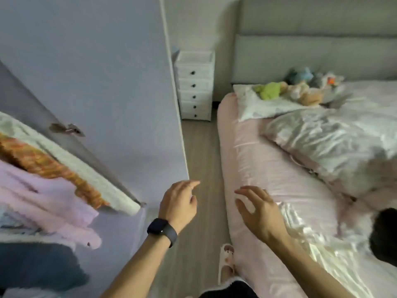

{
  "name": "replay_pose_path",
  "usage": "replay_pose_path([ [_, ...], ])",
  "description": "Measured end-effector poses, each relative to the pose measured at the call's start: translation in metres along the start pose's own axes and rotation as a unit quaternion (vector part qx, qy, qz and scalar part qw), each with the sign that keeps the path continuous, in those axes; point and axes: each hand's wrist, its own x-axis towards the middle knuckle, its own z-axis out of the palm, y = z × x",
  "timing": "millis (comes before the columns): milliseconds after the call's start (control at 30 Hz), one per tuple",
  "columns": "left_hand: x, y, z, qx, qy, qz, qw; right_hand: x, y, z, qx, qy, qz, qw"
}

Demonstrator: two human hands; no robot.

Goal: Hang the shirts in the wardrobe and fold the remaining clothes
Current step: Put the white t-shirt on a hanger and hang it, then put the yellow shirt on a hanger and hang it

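Lilac fleece fills the far left, where a fluffy lilac garment hangs beside an orange knit and a white fluffy piece. All 3 are blurred, and a dark blue garment sits below them. Next to these stands the open wardrobe door, pale lilac-blue, with a metal hinge on its inner side. Just past the door's lower edge, the left hand hangs over the wood-look floor. It holds nothing: the index finger points forward and the other fingers are loosely curled. A black watch is strapped to that wrist. Further back, against the wall, is a white unit of 5 drawers, and near the bottom edge a pale slipper rests on the floor. The right hand hovers over the edge of the bed's pink sheet with its fingers spread and slack, gripping nothing. On the bed lie a shiny satin duvet, a white pillow and a cluster of plush toys by the grey headboard. At the far right edge a dark heap of cloth lies on the bed, well apart from both hands and too blurred to tell what kind of garment it is.
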Motion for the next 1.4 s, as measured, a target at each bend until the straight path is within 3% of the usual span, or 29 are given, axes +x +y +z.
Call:
replay_pose_path([
  [167, 0.022, 0.116, 0.086, -0.041, -0.150, 0.169, 0.973, -0.104, 0.093, -0.072, -0.035, 0.112, 0.204, 0.972],
  [300, 0.023, 0.192, 0.155, -0.035, -0.242, 0.235, 0.941, -0.174, 0.147, -0.099, -0.034, 0.178, 0.334, 0.925],
  [500, 0.033, 0.264, 0.248, 0.047, -0.326, 0.303, 0.894, -0.233, 0.215, -0.119, -0.031, 0.172, 0.460, 0.871],
  [667, 0.050, 0.282, 0.307, 0.116, -0.384, 0.302, 0.865, -0.241, 0.265, -0.111, -0.001, 0.122, 0.515, 0.849],
  [867, 0.063, 0.266, 0.387, 0.177, -0.423, 0.310, 0.833, -0.242, 0.330, -0.056, 0.002, -0.006, 0.571, 0.821],
  [1067, 0.070, 0.243, 0.493, 0.201, -0.406, 0.341, 0.824, -0.245, 0.393, 0.028, -0.023, -0.066, 0.599, 0.798],
  [1200, 0.082, 0.234, 0.529, 0.197, -0.397, 0.352, 0.825, -0.246, 0.411, 0.062, -0.064, -0.043, 0.601, 0.795],
  [1400, 0.109, 0.249, 0.476, -0.008, -0.445, 0.151, 0.883, -0.237, 0.379, 0.025, -0.026, 0.130, 0.634, 0.761],
])
